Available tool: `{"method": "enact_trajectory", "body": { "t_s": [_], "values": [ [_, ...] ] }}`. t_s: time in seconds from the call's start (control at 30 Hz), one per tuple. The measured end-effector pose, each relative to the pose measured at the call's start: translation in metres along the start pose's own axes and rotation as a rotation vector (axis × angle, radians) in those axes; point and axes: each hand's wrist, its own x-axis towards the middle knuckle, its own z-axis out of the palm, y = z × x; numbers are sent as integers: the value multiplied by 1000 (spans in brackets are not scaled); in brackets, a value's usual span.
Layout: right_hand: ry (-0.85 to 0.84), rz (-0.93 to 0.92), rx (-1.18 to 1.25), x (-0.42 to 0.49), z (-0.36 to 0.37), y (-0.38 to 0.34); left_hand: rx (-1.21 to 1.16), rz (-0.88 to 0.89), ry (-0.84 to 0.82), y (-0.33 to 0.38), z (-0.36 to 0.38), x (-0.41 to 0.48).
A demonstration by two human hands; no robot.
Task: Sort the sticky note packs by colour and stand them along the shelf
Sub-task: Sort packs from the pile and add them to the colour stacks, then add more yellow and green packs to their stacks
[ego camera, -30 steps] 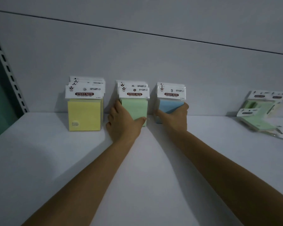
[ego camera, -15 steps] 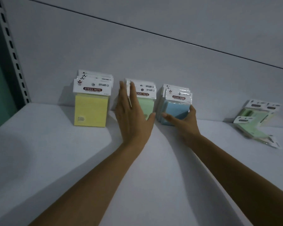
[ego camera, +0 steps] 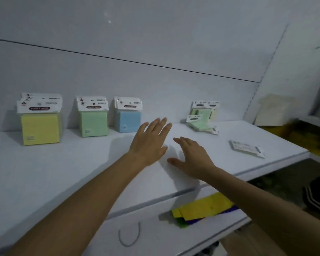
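Left hand [ego camera: 149, 143] flat, right hand [ego camera: 191, 158] flat, square blue pack [ego camera: 128, 120]

Pale green packs [ego camera: 94, 123] as landmark: yellow packs [ego camera: 40, 129] to their left, light blue packs [ego camera: 128, 121] to their right, white header cards [ego camera: 92, 106] with dark labels (print too blurred) on all. Far right of them, paler green toppled packs [ego camera: 199, 124]. Plain white shelf [ego camera: 63, 172].

This looks like a shop, probably for stationery: a white display shelf [ego camera: 63, 172] with a plain back panel [ego camera: 155, 43] carries sticky note packs [ego camera: 94, 124] in retail wrapping with printed header cards [ego camera: 39, 108].
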Motion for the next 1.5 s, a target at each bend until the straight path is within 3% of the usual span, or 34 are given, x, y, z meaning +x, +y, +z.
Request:
{"method": "enact_trajectory", "body": {
  "t_s": [0.2,0.37,0.63,0.8,1.03,1.33,1.5],
  "values": [
    [80,53,-258,-138,-52,90,-134,138,14,151,-35,-16],
    [64,117,-402,-263,-66,147,-87,327,-21,279,-51,-60],
    [55,184,-415,-355,-81,185,-18,344,-71,352,-66,-103],
    [56,134,-353,-341,-80,185,-24,274,-49,342,-68,-96],
    [78,73,-296,-280,-78,204,-237,156,-151,331,-27,-57],
    [110,98,-314,-166,-79,299,-382,51,-49,323,51,120],
    [113,103,-237,-85,-72,347,-361,56,-284,301,94,197]
  ]
}}
